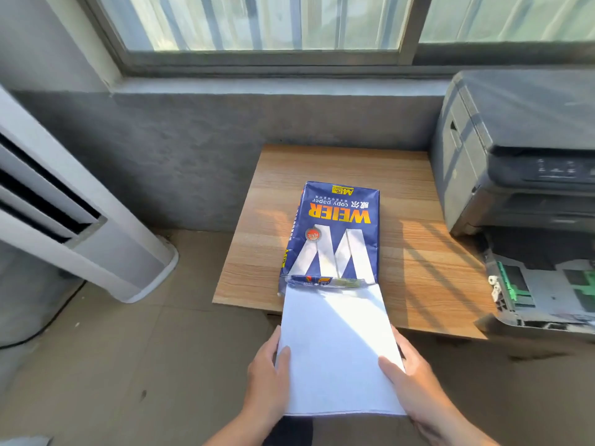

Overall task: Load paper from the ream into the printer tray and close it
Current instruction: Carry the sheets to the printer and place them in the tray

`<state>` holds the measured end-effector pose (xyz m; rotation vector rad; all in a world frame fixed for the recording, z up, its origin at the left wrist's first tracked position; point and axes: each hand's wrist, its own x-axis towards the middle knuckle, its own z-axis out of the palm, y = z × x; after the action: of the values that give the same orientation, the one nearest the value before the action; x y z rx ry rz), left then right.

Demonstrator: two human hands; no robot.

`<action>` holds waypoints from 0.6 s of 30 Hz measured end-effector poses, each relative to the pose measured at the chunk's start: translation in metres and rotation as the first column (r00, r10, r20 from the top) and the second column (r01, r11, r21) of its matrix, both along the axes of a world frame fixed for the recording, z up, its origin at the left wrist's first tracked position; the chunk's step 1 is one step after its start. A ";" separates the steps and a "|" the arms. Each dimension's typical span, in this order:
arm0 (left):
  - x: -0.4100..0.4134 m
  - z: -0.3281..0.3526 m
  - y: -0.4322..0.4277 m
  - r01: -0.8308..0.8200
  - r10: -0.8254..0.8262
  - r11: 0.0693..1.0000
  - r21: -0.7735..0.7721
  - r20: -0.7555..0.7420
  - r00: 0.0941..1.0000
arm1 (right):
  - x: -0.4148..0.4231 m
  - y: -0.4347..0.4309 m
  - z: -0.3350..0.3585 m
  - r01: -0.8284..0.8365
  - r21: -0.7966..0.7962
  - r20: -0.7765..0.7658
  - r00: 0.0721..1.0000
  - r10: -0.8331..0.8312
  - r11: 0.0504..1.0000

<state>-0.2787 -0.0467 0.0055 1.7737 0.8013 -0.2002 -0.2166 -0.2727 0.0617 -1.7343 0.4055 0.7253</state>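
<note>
Gripping a white stack of paper (338,349) by its two long edges, the left hand (267,378) and right hand (415,384) each have a thumb on top and fingers beneath. The stack's far end sits at the open mouth of a blue ream wrapper (335,233) lying on a wooden surface (418,252). At right, a dark printer (515,149) stands with its paper tray (541,294) pulled out.

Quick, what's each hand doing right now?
Left hand: closed on the left edge of the white paper stack.
Right hand: closed on the stack's right edge.
</note>
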 end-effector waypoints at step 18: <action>-0.003 0.071 -0.225 0.112 -0.128 0.991 0.076 0.242 0.962 | -0.033 -0.231 0.056 0.092 -0.061 0.240 0.968 -0.075 0.994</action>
<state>-0.2813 -0.2720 0.0769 1.8630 0.5268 -0.0336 -0.2493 -0.5035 0.1181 -1.8349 0.3398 0.4398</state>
